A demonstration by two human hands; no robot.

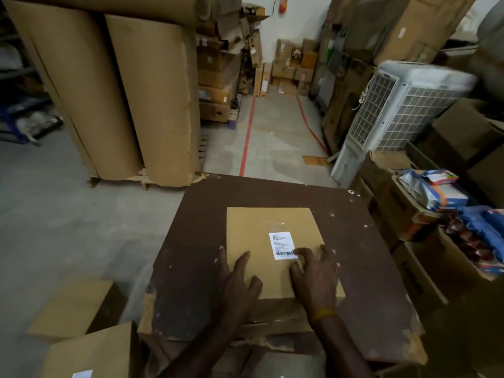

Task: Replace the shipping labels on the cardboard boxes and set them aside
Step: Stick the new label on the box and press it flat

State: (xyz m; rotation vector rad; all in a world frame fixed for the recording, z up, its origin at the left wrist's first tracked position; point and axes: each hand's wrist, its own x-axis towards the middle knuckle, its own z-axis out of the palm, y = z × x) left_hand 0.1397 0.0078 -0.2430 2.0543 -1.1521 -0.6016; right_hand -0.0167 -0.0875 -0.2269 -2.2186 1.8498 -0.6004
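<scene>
- Cardboard box (pixel 261 241) lies flat on the dark brown table (pixel 196 241), about mid-table, near edge toward the person.
- White shipping label (pixel 282 245) w/ barcode is stuck on the box top, right of centre; a strip of clear tape shows just above it.
- Left hand (pixel 240 279) rests flat on the box's near-left part, fingers spread & fairly straight, one fingertip over the left edge; it grips nothing.
- Right hand (pixel 316 276) sits on the box's near-right part, fingers bent, fingertips pressing down; index tip touches the label's lower right corner by the barcode. Can't tell if it has pinched the label edge.
- Yellow band (pixel 323 313) on the right wrist.
- Two more cardboard boxes on the floor at lower left: one plain (pixel 73 306), one nearer (pixel 90 353) w/ a white label on top.
- Big brown paper rolls (pixel 122 91) stand on a pallet beyond the table, left.
- White air cooler (pixel 401 110) stands to the right; open cartons w/ coloured packets (pixel 436 189) beside the table at right.
</scene>
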